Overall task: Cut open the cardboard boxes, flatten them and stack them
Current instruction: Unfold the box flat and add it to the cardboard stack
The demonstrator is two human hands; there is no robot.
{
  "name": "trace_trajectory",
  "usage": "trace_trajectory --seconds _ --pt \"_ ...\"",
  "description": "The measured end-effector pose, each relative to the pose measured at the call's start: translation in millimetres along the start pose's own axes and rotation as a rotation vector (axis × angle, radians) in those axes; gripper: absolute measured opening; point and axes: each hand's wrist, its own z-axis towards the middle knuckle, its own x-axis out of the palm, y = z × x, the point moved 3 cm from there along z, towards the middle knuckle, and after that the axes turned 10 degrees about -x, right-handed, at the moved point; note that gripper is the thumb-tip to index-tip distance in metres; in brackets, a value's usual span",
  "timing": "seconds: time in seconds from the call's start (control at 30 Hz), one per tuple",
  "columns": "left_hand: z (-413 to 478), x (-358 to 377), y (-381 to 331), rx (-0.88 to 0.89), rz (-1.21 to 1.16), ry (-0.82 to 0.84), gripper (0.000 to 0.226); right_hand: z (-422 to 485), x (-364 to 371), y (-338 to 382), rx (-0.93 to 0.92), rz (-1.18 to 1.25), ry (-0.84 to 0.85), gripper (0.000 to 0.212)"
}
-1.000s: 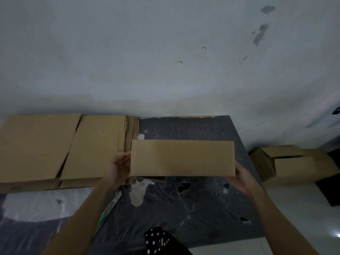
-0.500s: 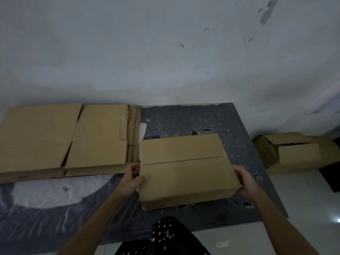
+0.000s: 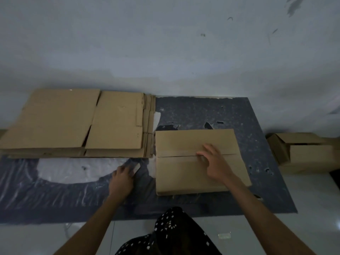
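A closed brown cardboard box [image 3: 184,175] sits on the dark mat [image 3: 202,111], with a seam running across its top. My right hand [image 3: 215,162] rests flat on the box top, fingers spread over the seam. Left of the box, my left hand [image 3: 121,179] is down on the mat with its fingers curled round a small pale object [image 3: 136,167]; what that object is I cannot tell. A stack of flattened cardboard [image 3: 73,124] lies at the back left against the wall, its right edge close to the box.
More cardboard boxes [image 3: 309,155] stand on the pale floor at the right, off the mat. A worn white patch [image 3: 70,170] shows in the mat's left part. A small clear scrap [image 3: 224,235] lies on the floor by my dotted clothing [image 3: 171,232].
The box, held up in both hands before, now stands on the mat. My left hand left it and went down to the mat; my right hand moved onto the box top.
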Motion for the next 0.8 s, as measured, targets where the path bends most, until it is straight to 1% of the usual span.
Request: trace_trajectory --seconds 0.03,0.07,0.13,0.17,0.27,0.37,0.43,0.53,0.57,0.6,0.63,0.67,0.7,0.77,0.8 --pt "-3 2 11 -0.054 0.071 0.022 0.042 1 3 3 0.019 -0.009 -0.02 0.07" --pt "-8 4 18 -0.07 0.13 0.044 0.043 -1 3 6 0.031 -0.02 -0.03 0.069" --pt "-16 8 22 -0.05 0.233 0.061 0.041 -4 7 7 0.031 -0.048 -0.037 0.07" --pt "-20 8 21 -0.04 0.235 0.057 0.04 -4 10 5 0.03 -0.055 -0.044 0.07" --pt "-28 3 20 -0.096 0.061 0.029 0.035 -5 12 9 0.038 -0.083 -0.063 0.069" --pt "-41 -6 10 -0.122 -0.266 -0.015 0.027 -3 13 19 0.089 -0.096 -0.077 0.063" --pt "-53 -16 -13 -0.095 -0.431 -0.054 0.025 0 14 27 0.136 -0.082 -0.104 0.055" --pt "-69 -35 -71 -0.058 -0.626 -0.111 0.031 6 16 42 0.11 -0.071 -0.135 0.039" --pt "-72 -36 -90 -0.044 -0.661 -0.113 0.03 9 18 47 0.104 -0.026 -0.131 0.045" --pt "-74 -36 -107 -0.019 -0.672 -0.12 0.029 13 18 55 0.089 0.046 -0.131 0.057" --pt "-74 -32 -121 0.012 -0.658 -0.125 0.029 16 17 63 0.071 0.124 -0.129 0.064" --pt "-74 -26 -133 0.04 -0.644 -0.121 0.028 20 16 71 0.066 0.189 -0.106 0.062" --pt "-72 -19 -140 0.066 -0.632 -0.116 0.025 24 18 78 0.054 0.237 -0.068 0.051" --pt "-68 -4 -148 0.108 -0.609 -0.107 0.019 27 20 91 -0.002 0.188 -0.025 0.03" --pt "-68 0 -150 0.131 -0.596 -0.106 0.019 28 22 94 -0.005 0.163 -0.026 0.024"
